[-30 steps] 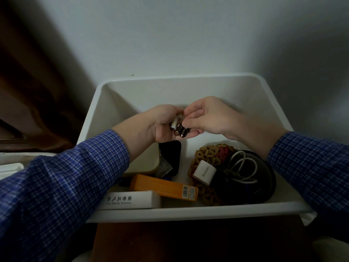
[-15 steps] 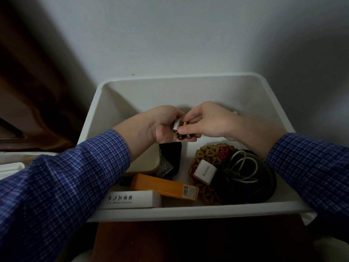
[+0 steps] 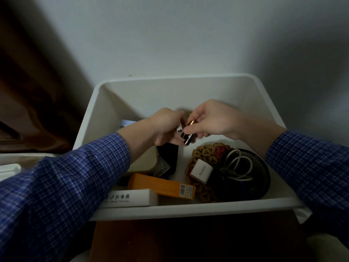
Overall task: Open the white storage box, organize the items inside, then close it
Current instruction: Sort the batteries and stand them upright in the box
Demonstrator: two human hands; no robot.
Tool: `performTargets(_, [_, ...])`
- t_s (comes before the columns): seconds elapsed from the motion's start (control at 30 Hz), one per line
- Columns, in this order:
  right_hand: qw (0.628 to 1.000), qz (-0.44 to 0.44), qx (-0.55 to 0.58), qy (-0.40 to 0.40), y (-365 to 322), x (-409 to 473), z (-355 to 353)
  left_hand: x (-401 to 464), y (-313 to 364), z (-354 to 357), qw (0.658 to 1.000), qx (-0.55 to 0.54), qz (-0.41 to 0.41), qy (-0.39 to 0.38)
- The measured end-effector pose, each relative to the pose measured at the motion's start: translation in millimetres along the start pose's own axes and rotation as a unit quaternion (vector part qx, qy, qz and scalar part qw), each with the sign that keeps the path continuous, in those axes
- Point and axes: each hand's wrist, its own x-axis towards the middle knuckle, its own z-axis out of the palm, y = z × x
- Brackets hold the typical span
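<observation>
The white storage box [image 3: 175, 209] stands open against the wall, its lid off. Above its middle, my left hand [image 3: 166, 127] grips a small white battery [image 3: 179, 129] and cradles dark copper-tipped batteries [image 3: 187, 138]. My right hand [image 3: 213, 120] pinches one of those copper-tipped batteries [image 3: 190, 124] right beside my left fingers. Inside lie an orange carton [image 3: 160, 185], a white carton with printed characters [image 3: 130, 198], a white charger plug [image 3: 201, 171] with its coiled cable [image 3: 236, 163], a black mesh holder [image 3: 251, 176], a woven bead mat [image 3: 207, 150] and a black pouch [image 3: 168, 154].
A beige flat case [image 3: 145, 161] sits under my left wrist, with a pale blue item [image 3: 126, 122] behind it. The box rests on a dark wooden surface [image 3: 188, 241]. White objects [image 3: 9, 167] lie at the far left, beside a dark brown curtain [image 3: 28, 91].
Both hands have stayed over the box's middle. My right fingers have shifted on the batteries, and one copper-tipped battery now shows tilted upward between my right thumb and fingers.
</observation>
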Motion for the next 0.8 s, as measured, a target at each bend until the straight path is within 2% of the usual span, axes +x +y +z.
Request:
performTargets(0.03, [0.999,0.018,-0.028,0.018,3,0,-2,2,-3,2,0.998,0.054,0.016,0.037])
performTargets(0.1, [0.996,0.056,-0.059,0.033,9,0,-5,5,-9,4,0.993,0.095,0.023,0.063])
performTargets(0.3, [0.992,0.094,-0.064,0.043,14,5,3,10,-16,8,0.995,0.097,-0.025,0.03])
performTargets(0.43, [0.989,0.08,-0.11,0.053,12,10,-6,8,-11,14,0.994,0.103,0.018,0.028])
performTargets(0.57, [0.983,0.07,-0.169,-0.034,12,5,-17,5,-12,19,0.986,0.167,0.026,0.004])
performTargets(0.7, [0.976,0.002,-0.176,-0.125,7,3,-27,3,-7,17,0.977,0.205,0.06,0.026])
performTargets(0.8, [0.958,-0.054,-0.234,-0.159,11,3,-20,1,0,13,0.971,0.216,0.088,0.045])
